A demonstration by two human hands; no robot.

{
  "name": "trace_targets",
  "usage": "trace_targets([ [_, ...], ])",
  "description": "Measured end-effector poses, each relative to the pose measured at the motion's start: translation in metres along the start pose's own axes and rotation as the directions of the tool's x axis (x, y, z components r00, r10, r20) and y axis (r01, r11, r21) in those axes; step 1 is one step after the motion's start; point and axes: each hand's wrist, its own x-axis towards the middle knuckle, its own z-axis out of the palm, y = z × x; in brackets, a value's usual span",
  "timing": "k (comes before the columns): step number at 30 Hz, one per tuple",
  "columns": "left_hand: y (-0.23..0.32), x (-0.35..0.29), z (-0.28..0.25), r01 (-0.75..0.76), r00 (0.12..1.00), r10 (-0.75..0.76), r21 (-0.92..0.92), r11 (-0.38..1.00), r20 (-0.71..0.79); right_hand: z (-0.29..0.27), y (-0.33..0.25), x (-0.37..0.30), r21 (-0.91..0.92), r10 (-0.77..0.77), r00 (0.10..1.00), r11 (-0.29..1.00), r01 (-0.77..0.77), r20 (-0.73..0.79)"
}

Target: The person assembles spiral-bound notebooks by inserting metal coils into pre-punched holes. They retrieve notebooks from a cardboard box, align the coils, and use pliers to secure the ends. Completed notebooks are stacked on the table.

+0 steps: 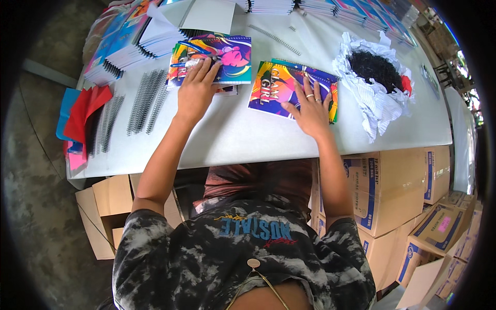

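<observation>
My left hand (195,95) rests on a colourful spiral notebook (236,59) at the top of a small pile, its fingers bent over blue-handled pliers (195,47); the grip is partly hidden. To the right, my right hand (313,109) lies flat with fingers spread on another stack of spiral notebooks (267,98), whose covers are purple, orange and yellow. Rings show on its fingers. Loose wire spiral coils (140,103) lie in rows left of my left hand. A single long coil (274,40) lies beyond the two piles.
Crumpled striped paper (369,114) with a dark tangled mass (376,70) sits at the right. Stacked notebooks (121,49) line the far left and back of the white table (217,139). Red cloth-like material (92,111) hangs at the left edge. Cardboard boxes (395,186) stand below.
</observation>
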Motion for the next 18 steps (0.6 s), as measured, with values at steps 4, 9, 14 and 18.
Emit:
trace_targets([
  [4, -0.019, 0.012, -0.025, 0.001, 0.996, 0.017, -0.211, 0.977, 0.084, -0.002, 0.006, 0.009, 0.003, -0.004, 1.0, 1.0, 0.004, 0.006],
  [9, -0.019, 0.032, -0.042, 0.119, 0.969, -0.045, -0.301, 0.946, 0.241, -0.006, 0.014, 0.01, 0.003, 0.051, 0.998, 0.999, -0.051, 0.023],
  [14, -0.021, 0.034, -0.044, 0.087, 0.96, -0.002, -0.293, 0.952, 0.281, -0.003, 0.031, 0.006, 0.04, 0.035, 0.999, 0.999, -0.034, -0.023],
  [18, -0.019, 0.044, -0.055, 0.164, 0.894, 0.027, -0.383, 0.909, 0.447, -0.004, 0.036, 0.008, 0.041, 0.007, 1.0, 0.999, -0.007, -0.008],
])
